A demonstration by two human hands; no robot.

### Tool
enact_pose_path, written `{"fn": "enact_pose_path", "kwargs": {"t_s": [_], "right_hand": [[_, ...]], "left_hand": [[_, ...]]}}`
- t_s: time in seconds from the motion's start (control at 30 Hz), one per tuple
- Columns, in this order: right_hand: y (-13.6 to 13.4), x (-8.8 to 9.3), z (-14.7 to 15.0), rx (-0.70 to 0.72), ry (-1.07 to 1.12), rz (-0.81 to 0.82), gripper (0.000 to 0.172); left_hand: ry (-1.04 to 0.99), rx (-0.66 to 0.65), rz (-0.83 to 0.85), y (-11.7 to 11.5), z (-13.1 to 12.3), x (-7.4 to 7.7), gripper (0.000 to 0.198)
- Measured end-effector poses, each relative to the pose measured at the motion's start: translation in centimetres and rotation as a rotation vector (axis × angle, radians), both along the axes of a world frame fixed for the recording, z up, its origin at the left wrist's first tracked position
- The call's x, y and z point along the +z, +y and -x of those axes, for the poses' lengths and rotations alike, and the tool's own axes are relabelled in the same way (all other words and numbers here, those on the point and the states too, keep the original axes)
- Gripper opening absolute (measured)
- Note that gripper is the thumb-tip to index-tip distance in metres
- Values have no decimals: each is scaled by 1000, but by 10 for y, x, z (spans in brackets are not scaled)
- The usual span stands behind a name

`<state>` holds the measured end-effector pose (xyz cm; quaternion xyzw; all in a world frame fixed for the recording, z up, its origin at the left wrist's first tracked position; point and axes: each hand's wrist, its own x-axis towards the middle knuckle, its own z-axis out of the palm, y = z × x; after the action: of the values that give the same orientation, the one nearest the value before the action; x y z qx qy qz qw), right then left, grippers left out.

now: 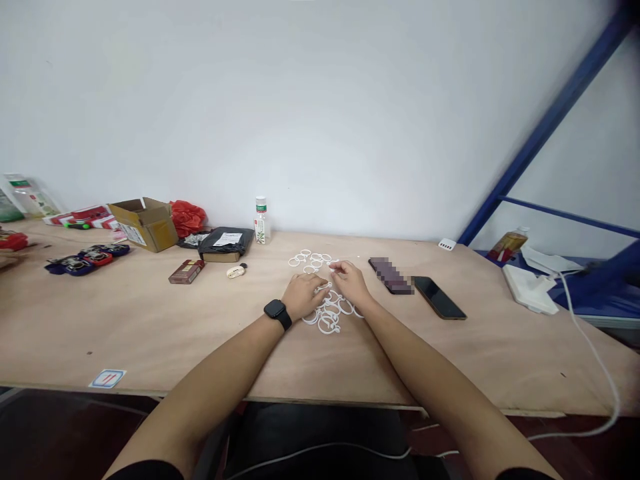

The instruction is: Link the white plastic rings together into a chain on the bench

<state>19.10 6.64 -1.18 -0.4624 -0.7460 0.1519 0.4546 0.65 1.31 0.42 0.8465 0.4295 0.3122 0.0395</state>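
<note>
My left hand point(301, 295), with a black smartwatch point(277, 312) on the wrist, is closed at the fingertips on a white plastic curtain ring point(325, 287). Opposite it, my right hand point(351, 283) curls with thumb and forefinger together; a speck of white shows at the fingertips, too small to make out. Below and between both hands lies a loose heap of similar white rings point(329, 324), some overlapping, with small eyelets on their rims. My palms partly cover this heap. Beyond the fingers, a second group of rings point(293, 262) is spread on the wooden table point(210, 333).
Right of my hands lie two phones point(440, 298) and a white power strip point(530, 288) with a cable. To the left are a cigarette box point(187, 271), a cream-coloured small item point(236, 271), a black package point(226, 240), a cardboard box point(145, 223) and a bottle point(261, 221) against the wall.
</note>
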Motion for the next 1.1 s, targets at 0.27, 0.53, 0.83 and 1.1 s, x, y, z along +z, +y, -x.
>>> {"fn": "enact_pose_path", "kwargs": {"t_s": [0.27, 0.53, 0.83, 1.1], "right_hand": [[-22, 0, 20, 263, 388, 255, 38], [-26, 2, 23, 253, 422, 285, 37], [-30, 4, 20, 159, 238, 172, 26], [-30, 5, 15, 142, 83, 46, 23]], "left_hand": [[-163, 84, -82, 7, 7, -1, 20], [-193, 128, -63, 8, 7, 0, 18], [-203, 115, -95, 8, 6, -4, 14], [-201, 38, -164, 15, 8, -8, 16]]}}
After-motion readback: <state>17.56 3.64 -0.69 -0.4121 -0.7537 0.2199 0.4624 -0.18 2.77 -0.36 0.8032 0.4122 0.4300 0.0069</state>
